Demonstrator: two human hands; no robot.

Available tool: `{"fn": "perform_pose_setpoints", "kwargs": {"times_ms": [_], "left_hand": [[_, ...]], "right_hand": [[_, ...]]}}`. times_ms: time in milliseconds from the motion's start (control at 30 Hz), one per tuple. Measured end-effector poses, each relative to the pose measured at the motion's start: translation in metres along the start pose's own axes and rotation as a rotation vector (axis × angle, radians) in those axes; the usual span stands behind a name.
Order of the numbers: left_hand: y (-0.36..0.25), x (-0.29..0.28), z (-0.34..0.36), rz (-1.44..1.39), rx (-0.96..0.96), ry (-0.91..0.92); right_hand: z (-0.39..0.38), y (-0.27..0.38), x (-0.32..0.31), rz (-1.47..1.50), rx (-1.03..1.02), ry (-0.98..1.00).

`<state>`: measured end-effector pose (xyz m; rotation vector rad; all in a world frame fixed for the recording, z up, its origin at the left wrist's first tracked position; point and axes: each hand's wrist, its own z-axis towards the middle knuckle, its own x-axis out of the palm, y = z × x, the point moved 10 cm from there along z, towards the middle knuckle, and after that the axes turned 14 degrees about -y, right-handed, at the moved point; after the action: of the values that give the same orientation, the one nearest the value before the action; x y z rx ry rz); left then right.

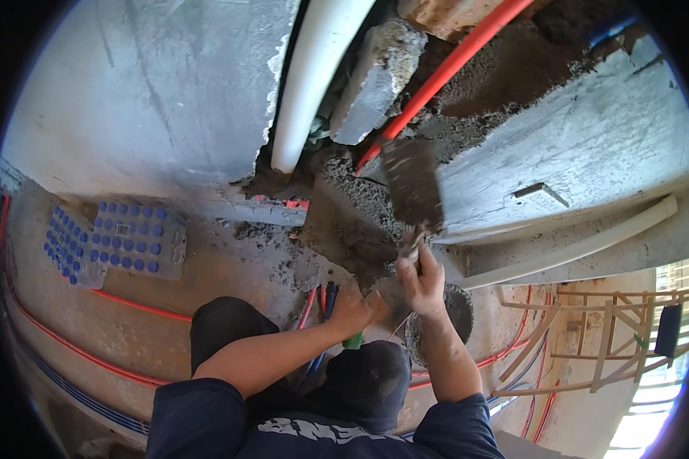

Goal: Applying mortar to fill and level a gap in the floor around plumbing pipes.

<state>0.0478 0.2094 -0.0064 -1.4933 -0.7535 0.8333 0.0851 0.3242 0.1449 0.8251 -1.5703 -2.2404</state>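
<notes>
My right hand (425,283) is closed around the handle of a mortar-smeared trowel (413,183). Its broad blade points up, blurred, in front of the rough mortar (344,183) at the base of the wall corner. Lower and to the left, my left hand (350,312) is closed on a green-handled tool (353,341). That tool's working end is blurred and partly hidden by the hand. Beside my right forearm stands a round bucket (459,310) with grey mortar on it, partly covered by the arm.
A white pipe (314,84) and a red pipe (452,65) run up the corner beside a concrete block (379,80). Bottles with blue caps (130,237) stand at left. Red conduits (92,356) cross the floor. At right are a pale pipe (574,245) and a wooden frame (605,336).
</notes>
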Motion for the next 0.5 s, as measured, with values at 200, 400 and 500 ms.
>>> {"fn": "perform_pose_setpoints", "kwargs": {"times_ms": [200,400,500], "left_hand": [[-0.060,-0.009,-0.007,0.194,0.633,-0.159],[0.017,0.009,-0.006,-0.025,-0.203,0.140],[0.001,0.007,-0.009,-0.055,-0.212,0.161]], "right_hand": [[0.010,0.029,0.031,-0.723,-0.120,0.242],[0.057,0.048,0.051,-0.846,-0.179,0.325],[0.068,0.036,0.039,-0.852,-0.112,0.292]]}}
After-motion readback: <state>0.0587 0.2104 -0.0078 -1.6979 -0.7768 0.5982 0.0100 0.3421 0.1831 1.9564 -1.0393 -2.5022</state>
